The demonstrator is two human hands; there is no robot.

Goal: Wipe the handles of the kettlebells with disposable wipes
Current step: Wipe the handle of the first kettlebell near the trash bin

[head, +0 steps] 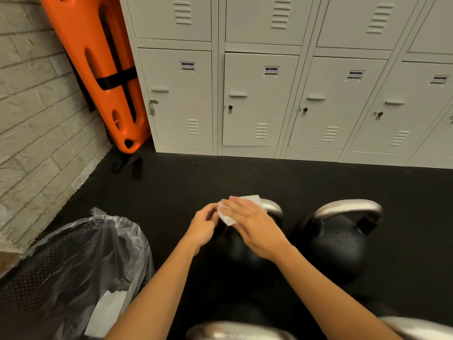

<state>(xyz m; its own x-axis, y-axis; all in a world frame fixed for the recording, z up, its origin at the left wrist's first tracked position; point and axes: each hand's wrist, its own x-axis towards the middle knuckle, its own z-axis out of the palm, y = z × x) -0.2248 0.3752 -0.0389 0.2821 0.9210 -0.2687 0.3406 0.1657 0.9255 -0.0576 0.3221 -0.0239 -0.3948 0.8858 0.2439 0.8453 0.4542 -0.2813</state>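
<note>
A white disposable wipe lies over the silver handle of a black kettlebell on the floor. My right hand lies across the wipe with its fingers stretched over it, pressing it on the handle's left part. My left hand pinches the wipe's left edge with curled fingers. A second black kettlebell with a silver handle stands just to the right, untouched. Two more silver handles show at the bottom edge.
A mesh bin lined with a clear plastic bag stands at the lower left with white wipes inside. White lockers line the back. An orange board leans in the corner by the brick wall. Black rubber floor lies between.
</note>
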